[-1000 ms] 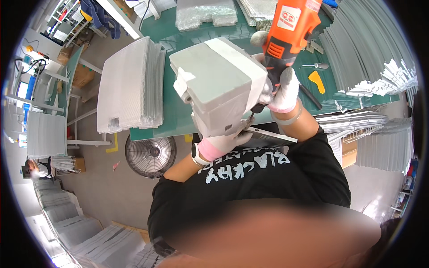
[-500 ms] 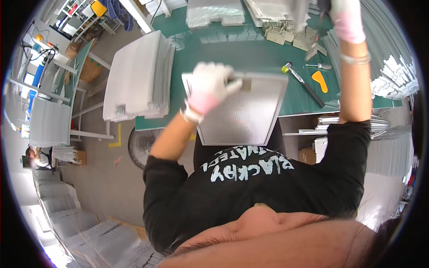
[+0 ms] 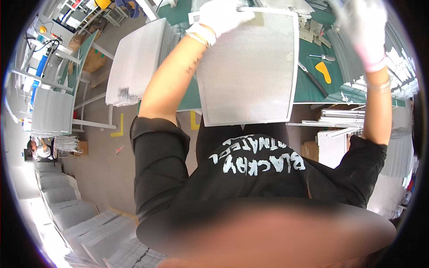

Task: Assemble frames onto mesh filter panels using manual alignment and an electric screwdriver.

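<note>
My left hand (image 3: 223,20), in a white glove, grips the top edge of a framed metal mesh panel (image 3: 248,76). The panel is raised and tilted, its lower edge near my lap. A small beige piece (image 3: 258,19) sits at its top edge beside my thumb. My right hand (image 3: 364,29), also gloved, is over the right side of the bench, apart from the panel and smeared by motion; its fingers are unclear. Nearest below it lie a screwdriver (image 3: 324,57), a yellow scraper (image 3: 322,72) and a hammer (image 3: 315,81), whose head the panel hides.
A tall stack of white panels (image 3: 138,58) stands at the left of the green bench (image 3: 313,91). Beige brackets (image 3: 308,33) lie at the back right, near bundled metal strips (image 3: 393,58). Metal frames (image 3: 339,118) rest below the bench. A co-worker (image 3: 42,147) is far left.
My left hand has lifted the mesh panel up and away from me, so it covers more of the bench. My right hand has come nearer and moved to the right.
</note>
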`<state>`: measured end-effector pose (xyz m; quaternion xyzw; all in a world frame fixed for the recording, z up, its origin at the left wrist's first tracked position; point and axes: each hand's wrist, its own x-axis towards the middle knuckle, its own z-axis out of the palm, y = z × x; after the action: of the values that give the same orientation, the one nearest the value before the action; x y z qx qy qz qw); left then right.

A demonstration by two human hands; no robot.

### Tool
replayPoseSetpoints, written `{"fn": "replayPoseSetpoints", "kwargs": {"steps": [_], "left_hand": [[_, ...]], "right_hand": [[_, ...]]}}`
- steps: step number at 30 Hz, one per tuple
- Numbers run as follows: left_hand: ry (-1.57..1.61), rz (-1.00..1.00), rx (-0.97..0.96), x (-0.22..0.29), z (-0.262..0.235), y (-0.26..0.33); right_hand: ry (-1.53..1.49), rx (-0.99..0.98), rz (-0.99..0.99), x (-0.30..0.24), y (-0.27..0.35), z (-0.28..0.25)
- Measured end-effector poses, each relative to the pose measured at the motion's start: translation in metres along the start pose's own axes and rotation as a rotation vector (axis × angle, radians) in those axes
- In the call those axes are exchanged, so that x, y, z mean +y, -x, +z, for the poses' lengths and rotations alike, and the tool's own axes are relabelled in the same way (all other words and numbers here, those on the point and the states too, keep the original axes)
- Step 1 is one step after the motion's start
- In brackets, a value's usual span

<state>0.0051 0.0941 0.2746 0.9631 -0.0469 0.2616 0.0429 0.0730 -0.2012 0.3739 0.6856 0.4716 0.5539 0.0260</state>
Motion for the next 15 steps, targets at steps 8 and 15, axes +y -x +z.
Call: {"fn": "replayPoseSetpoints", "kwargs": {"steps": [8, 15], "left_hand": [[0.168, 0.643, 0.743, 0.128, -0.023, 0.093], [-0.614, -0.352, 0.222, -0.050, -0.050, 0.228]], "right_hand": [[-0.670, -0.515, 0.358, -0.083, 0.161, -0.059], [0.058, -0.268, 1.812, -0.077, 0.582, -0.188]]}}
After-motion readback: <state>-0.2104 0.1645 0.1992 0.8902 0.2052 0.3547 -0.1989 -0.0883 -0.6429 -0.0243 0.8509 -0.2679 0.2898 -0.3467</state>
